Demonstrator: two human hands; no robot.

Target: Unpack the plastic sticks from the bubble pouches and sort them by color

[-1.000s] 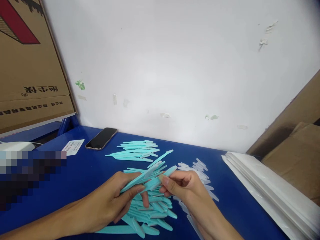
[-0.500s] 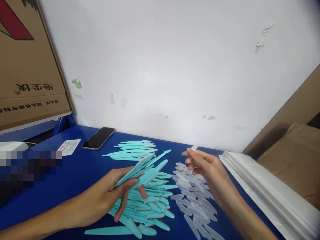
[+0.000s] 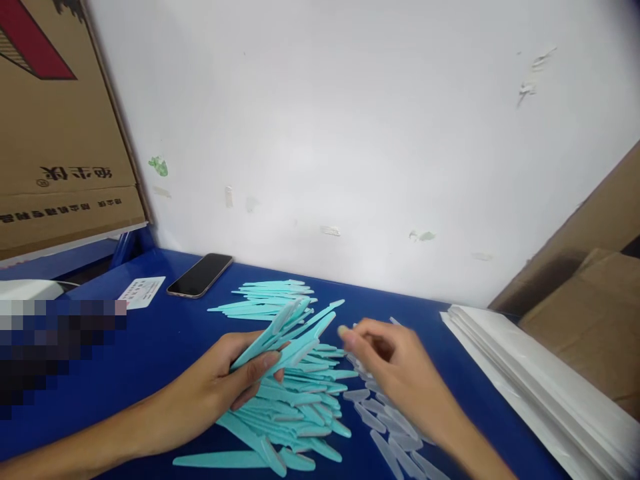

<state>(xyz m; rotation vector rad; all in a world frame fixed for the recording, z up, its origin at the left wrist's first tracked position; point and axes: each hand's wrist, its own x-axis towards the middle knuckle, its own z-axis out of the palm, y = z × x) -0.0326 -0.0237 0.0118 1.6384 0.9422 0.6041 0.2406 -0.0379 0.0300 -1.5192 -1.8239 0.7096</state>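
My left hand [image 3: 245, 373] is closed around a fanned bunch of turquoise eyebrow razors [image 3: 295, 337], their blade ends pointing up and to the right. Under it lies a large heap of the same razors [image 3: 300, 413]. My right hand [image 3: 387, 353] is pinched just right of the held bunch, apart from it. A pale bit of a blade cap shows blurred at its fingertips; most of it is hidden. Below that hand, a scattered pile of translucent blade caps [image 3: 400, 437] lies on the blue table [image 3: 125, 353], partly covered by the hand and forearm.
A smaller row of turquoise razors [image 3: 273, 293] lies farther back. Beside it are a phone [image 3: 200, 275] and a white printed card [image 3: 143, 293]. White flat sheets or bags [image 3: 525, 380] are stacked at right, near brown cardboard [image 3: 590, 327]. A carton [image 3: 65, 133] stands at left; a white wall closes the back.
My right hand has moved left and down, from above the cap pile toward the held razors. The left hand keeps its bunch in nearly the same place, with its lower fingers curled in more.
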